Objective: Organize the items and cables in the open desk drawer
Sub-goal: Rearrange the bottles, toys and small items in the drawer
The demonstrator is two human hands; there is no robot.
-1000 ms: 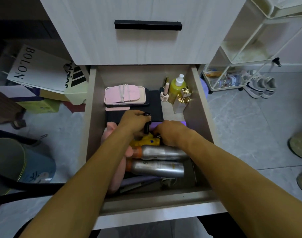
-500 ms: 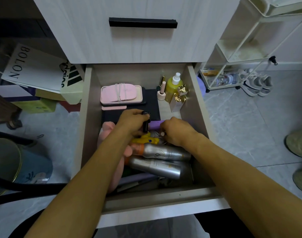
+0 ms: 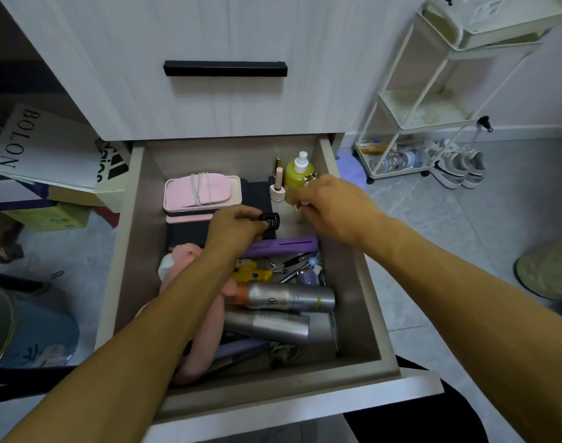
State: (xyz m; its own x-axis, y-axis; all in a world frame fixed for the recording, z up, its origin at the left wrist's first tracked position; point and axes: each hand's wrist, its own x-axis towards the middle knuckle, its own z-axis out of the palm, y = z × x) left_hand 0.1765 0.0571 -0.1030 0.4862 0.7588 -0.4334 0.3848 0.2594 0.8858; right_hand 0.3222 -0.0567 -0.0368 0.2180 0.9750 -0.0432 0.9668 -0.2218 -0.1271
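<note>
The open drawer holds many items. My left hand grips a small black bottle over the black case in the middle. My right hand reaches to the back right, fingers pinched around a small item that is mostly hidden, next to the yellow spray bottle and a pink ridged bottle. A pink case with a coiled white cable lies at the back left. A purple case, two silver cans and a pink plush fill the front.
A closed drawer with a black handle sits above. A white wire cart and sneakers stand on the right. Boxes and a paper bag lie on the left floor. Small tools and clips are scattered beside the purple case.
My right hand moved from the drawer's middle to the back right by the bottles. My left hand shifted back with the black bottle. The purple case is now uncovered.
</note>
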